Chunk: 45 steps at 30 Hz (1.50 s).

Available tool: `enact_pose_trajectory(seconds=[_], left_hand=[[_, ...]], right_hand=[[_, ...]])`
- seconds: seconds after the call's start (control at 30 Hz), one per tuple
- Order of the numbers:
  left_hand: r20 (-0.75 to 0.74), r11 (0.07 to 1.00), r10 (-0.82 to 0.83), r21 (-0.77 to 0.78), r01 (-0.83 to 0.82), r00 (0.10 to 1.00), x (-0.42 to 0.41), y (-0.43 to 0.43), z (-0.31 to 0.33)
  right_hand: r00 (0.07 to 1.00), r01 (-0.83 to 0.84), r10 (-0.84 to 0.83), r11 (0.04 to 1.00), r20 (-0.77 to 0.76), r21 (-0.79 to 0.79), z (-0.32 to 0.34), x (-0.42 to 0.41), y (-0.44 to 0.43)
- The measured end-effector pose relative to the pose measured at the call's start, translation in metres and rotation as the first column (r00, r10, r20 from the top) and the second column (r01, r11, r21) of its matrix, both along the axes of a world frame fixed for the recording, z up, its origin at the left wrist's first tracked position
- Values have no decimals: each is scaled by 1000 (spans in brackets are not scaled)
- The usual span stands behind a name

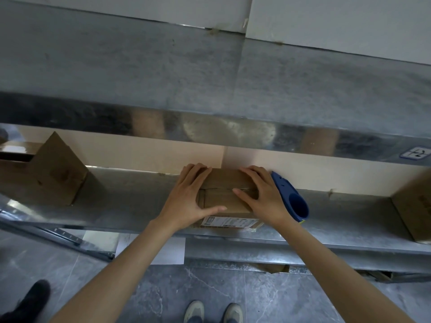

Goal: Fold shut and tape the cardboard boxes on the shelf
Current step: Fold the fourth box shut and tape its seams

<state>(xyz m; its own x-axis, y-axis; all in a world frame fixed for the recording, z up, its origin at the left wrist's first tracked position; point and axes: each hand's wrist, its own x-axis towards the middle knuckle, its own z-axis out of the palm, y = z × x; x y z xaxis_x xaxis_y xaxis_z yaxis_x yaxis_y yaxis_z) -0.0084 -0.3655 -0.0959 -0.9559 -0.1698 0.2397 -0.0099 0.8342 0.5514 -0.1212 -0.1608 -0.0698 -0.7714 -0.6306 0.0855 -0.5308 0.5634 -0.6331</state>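
The small box sits in the middle of the pic, on the metal shelf, near the front edge. Its flaps are down. Both hands lie flat on top & press.

The left hand has its fingers spread over the left part of the lid, w/ the thumb along the front edge. The right hand is flat on the right part, fingers a bit apart, thumb pointing in at the crack where the flaps meet. That crack runs left to right across the lid.

What matters next, I think: the blue tape holder is just to the right of the box, right beside the right hand. It lies slanted, from upper left down to lower right, w/ its round hole at the lower end. The right hand is much nearer to it, so prob. that hand grabs it while the left one holds the flaps down.

Hard to see: the right hand covers part of the tape holder, and no tape roll shows. Can't tell if any tape is on the crack yet. An open box stands at the left w/ a flap up. Another box at the far right is cut off by the pic edge.
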Motion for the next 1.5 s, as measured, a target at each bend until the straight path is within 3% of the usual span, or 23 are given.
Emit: enact_pose_trajectory(seconds=[0.37,0.6,0.8,0.97,1.5], left_hand=[[0,999,-48,-11,48,999,-1,-4,-2],[103,995,-78,-48,83,992,0,-6,3],[167,982,-122,-123,144,978,-1,-9,6],[191,980,-93,-156,124,977,-1,-7,8],[211,984,-50,-158,84,976,-1,-7,6]], right_hand=[[1000,4,-4,1000,-31,12,0,0,0],[1000,-5,5,1000,-13,5,-1,-2,-1],[994,36,-33,999,100,-29,-1,-7,-6],[998,67,-67,998,-7,9,-4,-8,-8],[996,57,-51,995,73,-79,-5,-10,-3]])
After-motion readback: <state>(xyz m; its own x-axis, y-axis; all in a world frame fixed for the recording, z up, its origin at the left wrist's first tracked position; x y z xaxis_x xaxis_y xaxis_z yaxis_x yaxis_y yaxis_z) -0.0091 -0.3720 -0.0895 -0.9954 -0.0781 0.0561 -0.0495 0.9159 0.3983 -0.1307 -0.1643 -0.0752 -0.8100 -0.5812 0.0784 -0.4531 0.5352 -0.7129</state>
